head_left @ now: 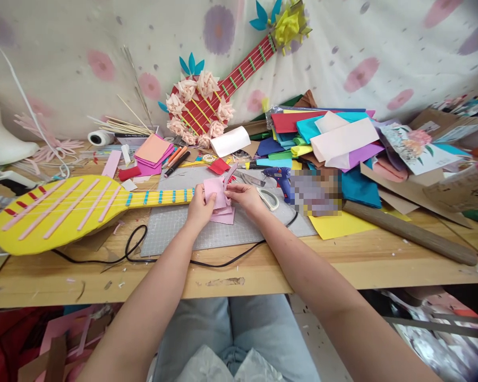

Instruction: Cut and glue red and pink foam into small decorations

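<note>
Our left hand's grip (pixel 200 206) is closed on a small sheet of pink paper (pixel 214 192), thumb laid over its front, and we hold it above the middle of the counter (pixel 310 270). Our right hand's grip (pixel 245 198) meets it from the other side, fingertips pinched together on a narrow pink strip (pixel 231 173) that slants upward; we cannot tell whether the strip is joined to the sheet. Just below our hands, more pink pieces (pixel 225 217) lie on a grey cutting mat (pixel 175 228). Close by on the right we have white-handled scissors (pixel 270 199) and a blue glue gun (pixel 282 181), while a black cable (pixel 231 265) runs along the mat's near edge. On our left lies a yellow paper lute (pixel 59 212) with pink bars, its neck reaching toward our left hand. Behind the mat are some markers (pixel 177 159) and a stack of pink and orange paper (pixel 153 151). Farther right, folded coloured sheets (pixel 342 139) are heaped, with a brown stick (pixel 410 233) in front. At the back, a red lute (pixel 201 111) trimmed with pale paper flowers leans against the patterned curtain (pixel 326 63).
</note>
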